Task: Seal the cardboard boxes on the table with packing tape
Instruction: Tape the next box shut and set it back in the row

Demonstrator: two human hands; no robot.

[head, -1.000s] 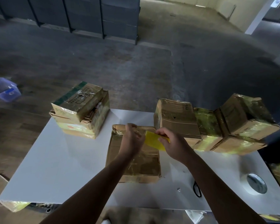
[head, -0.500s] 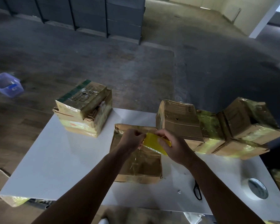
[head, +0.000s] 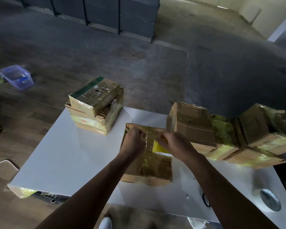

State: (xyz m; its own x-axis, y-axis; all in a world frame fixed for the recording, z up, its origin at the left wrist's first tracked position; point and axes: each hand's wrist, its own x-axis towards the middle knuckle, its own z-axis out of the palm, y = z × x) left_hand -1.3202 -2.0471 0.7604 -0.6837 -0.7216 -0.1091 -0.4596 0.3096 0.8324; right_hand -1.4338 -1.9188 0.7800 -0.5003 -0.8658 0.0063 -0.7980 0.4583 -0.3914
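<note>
A flat cardboard box (head: 153,169) wrapped in shiny clear tape lies in the middle of the white table (head: 69,164). Over its far half my left hand (head: 134,142) pinches the free end of the tape with curled fingers. My right hand (head: 173,142) grips a yellow tape roll (head: 159,148) just above the box top, with a strip of clear tape stretched between the two hands. The roll is partly hidden under my right hand.
A stack of two taped boxes (head: 96,104) stands at the table's far left. Several taped boxes (head: 228,134) crowd the far right. Black scissors (head: 205,199) and a white tape roll (head: 269,199) lie near the front right edge. A plastic bin (head: 15,76) sits on the floor.
Both hands have dropped closer to the flat box, and the yellow roll has tipped down towards its top. The hands stay close together.
</note>
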